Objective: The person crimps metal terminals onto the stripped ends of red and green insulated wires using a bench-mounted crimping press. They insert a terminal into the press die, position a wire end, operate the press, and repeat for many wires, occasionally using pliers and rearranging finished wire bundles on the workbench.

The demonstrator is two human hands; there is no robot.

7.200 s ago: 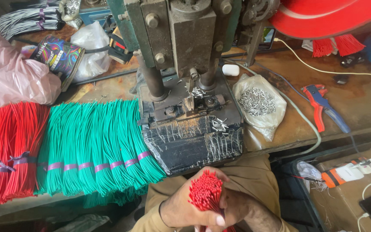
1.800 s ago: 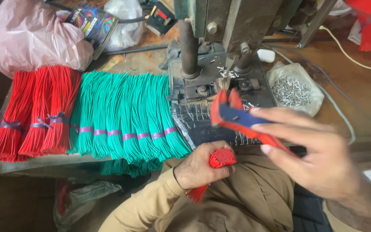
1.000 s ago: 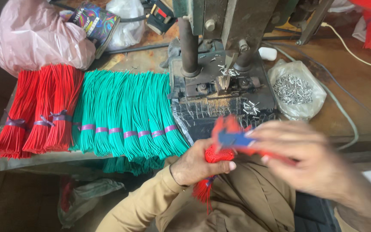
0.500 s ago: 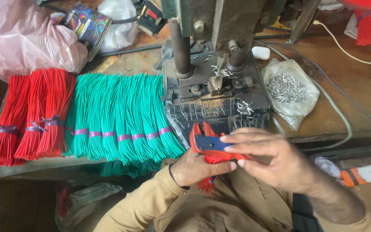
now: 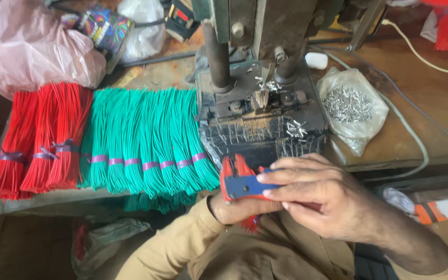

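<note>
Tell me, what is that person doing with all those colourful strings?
A person sits at a workbench. The right hand holds a red and blue hand tool over a bundle of red wires gripped in the left hand. On the bench lie tied bundles of green wires and more red wire bundles, beside a metal press machine and a clear bag of small metal pieces.
</note>
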